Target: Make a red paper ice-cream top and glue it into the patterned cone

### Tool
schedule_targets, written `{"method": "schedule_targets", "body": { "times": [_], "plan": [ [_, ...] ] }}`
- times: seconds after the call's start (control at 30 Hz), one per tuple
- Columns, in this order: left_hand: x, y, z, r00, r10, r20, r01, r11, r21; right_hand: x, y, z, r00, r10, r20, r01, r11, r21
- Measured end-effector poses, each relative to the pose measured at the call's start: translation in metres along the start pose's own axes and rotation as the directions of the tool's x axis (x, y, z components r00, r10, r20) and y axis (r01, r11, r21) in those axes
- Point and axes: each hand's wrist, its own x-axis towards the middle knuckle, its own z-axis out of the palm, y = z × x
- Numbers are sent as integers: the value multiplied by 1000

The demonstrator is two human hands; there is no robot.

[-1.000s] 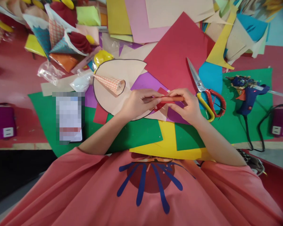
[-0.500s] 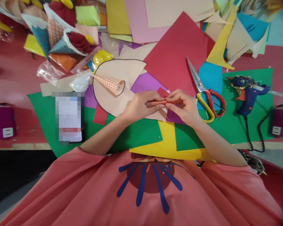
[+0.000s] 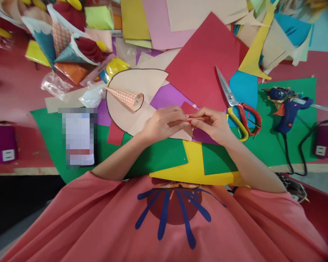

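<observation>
Red roll (image 3: 190, 119), slender, between hands (image 3: 161, 122)

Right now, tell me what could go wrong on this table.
The red piece, pinched between the left hand and right hand, could crease if squeezed hard. The right hand might knock the scissors close beside it. The left forearm could nudge the phone lying near it.

From the head, one camera faces forward and down, quite near, the wearer's shirt (image 3: 98, 214) at six o'clock.
</observation>
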Motion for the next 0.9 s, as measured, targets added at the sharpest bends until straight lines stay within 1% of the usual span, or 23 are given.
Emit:
{"method": "schedule_targets", "body": {
  "times": [0.13, 0.23, 0.3, 0.4, 0.47, 0.57, 0.73, 0.8, 0.9],
  "plan": [
    [-2, -2, 2, 998, 65, -14, -65, 998, -2, 1, 1, 1, 999, 37, -31, -36, 999, 38],
    [-4, -3, 2, 994, 109, 18, -110, 989, 100, 1, -1, 1, 997, 69, -34, -67, 995, 77],
    [-5, -2, 1, 987, 160, 37, -164, 971, 172, 2, -2, 1, 995, 95, -23, -92, 990, 106],
    [-7, -1, 0, 976, 211, 62, -220, 947, 235, 2, -5, 2, 990, 138, -8, -136, 980, 144],
    [-8, 0, 0, 976, 202, 85, -217, 944, 250, 2, -7, 2, 986, 168, 3, -167, 973, 160],
    [-7, 0, -1, 976, 190, 103, -209, 952, 223, 3, -7, 3, 982, 191, 13, -190, 964, 185],
    [-7, -1, 0, 980, 175, 93, -189, 966, 175, 4, -6, 1, 981, 187, 45, -193, 954, 229],
    [-7, 0, 0, 983, 157, 94, -170, 974, 152, 4, -5, 1, 982, 183, 56, -191, 955, 226],
    [-7, 1, -1, 986, 122, 111, -139, 977, 163, 4, -5, 1, 981, 185, 54, -193, 959, 209]
  ]
}}
